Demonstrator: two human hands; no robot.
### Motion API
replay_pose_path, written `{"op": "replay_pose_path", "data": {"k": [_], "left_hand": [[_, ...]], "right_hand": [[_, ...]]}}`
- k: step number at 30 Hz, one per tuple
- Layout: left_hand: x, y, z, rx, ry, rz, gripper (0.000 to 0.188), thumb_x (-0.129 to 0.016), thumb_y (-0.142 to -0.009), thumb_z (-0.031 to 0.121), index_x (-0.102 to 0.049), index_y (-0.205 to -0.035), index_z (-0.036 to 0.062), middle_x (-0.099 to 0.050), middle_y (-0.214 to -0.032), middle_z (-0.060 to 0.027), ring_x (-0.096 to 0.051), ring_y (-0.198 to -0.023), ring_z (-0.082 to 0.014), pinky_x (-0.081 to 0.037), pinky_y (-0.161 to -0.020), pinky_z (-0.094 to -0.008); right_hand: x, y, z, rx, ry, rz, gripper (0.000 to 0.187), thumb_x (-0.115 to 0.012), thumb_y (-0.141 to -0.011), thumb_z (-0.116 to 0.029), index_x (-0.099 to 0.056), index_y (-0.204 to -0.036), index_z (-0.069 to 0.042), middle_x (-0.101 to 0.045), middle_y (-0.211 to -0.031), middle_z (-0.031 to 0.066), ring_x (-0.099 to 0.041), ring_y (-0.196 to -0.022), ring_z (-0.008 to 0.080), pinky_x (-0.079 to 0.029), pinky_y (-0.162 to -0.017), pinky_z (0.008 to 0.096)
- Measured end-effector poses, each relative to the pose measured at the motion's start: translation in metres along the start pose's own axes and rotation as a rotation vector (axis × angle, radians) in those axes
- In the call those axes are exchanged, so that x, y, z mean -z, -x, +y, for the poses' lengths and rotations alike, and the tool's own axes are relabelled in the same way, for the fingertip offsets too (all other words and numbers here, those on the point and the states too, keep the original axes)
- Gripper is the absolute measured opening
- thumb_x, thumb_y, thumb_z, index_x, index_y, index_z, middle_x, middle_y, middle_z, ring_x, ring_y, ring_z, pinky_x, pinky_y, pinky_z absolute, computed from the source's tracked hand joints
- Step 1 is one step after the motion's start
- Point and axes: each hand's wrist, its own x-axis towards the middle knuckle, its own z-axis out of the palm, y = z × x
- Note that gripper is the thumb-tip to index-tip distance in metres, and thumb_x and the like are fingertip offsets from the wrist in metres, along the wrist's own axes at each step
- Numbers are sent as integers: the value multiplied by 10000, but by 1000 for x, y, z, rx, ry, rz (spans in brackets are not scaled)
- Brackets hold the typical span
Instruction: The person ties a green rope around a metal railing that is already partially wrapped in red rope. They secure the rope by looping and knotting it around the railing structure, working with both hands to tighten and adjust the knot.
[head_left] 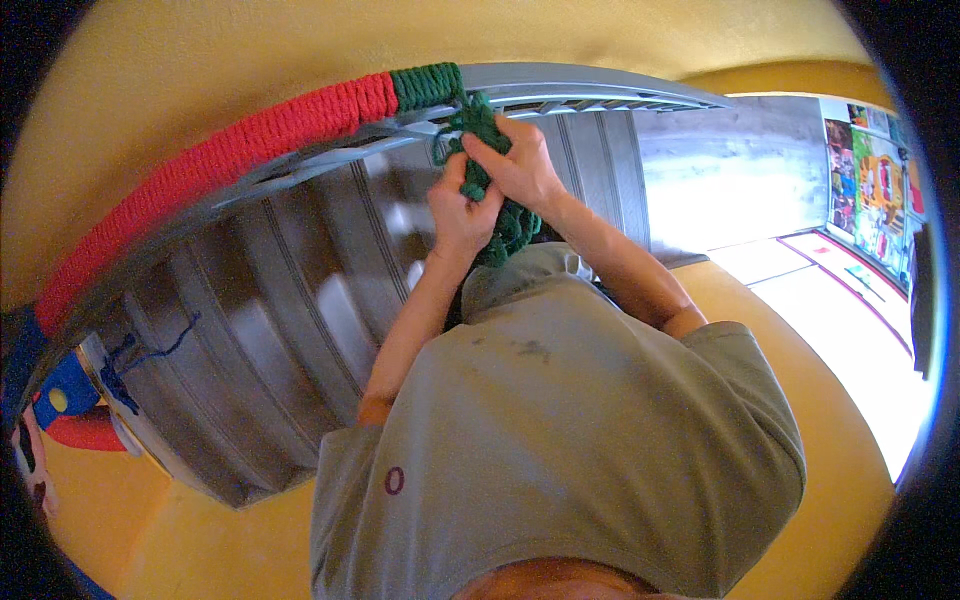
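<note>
Below the left end of the railing (570,78), we see loose strands of blue cord (120,380). Moving right, tight coils of red cord (215,160) cover a long stretch of the railing, with a flight of grey-brown steps (310,290) below it. A shorter green wrap (427,87) follows on the railing, butted against the red. Beside the railing, just under that wrap's right end, a person in a grey shirt (560,430) handles a loose green bundle (514,228) of cord with 2 hands: we find the left grip (466,212) closed around it and the right grip (524,165) closed on it slightly higher. Farther right, we see the railing's bare grey metal, and beyond its right end, a colourful panel (878,185).
</note>
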Motion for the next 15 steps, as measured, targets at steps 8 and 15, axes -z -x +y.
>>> {"op": "replay_pose_path", "data": {"k": [8,15], "left_hand": [[27,-38,-51,-97,-207,-106,361,-671,-719,149,-511,-1024,41,-602,-823,-183,-595,-789,-370,-477,-650,-383],[18,-56,-80,-11,-41,-84,246,-610,-752,131,-532,-949,6,-601,-804,-194,-581,-766,-383,-471,-655,-403]], "right_hand": [[-50,-25,34,-107,155,-107,504,-486,-844,-440,-459,-983,44,-525,-933,309,-519,-895,456,-424,-748,493],[-21,-34,-25,-293,552,-406,631,-434,-849,-494,-440,-1088,90,-496,-1024,337,-523,-956,453,-433,-810,483]]}}
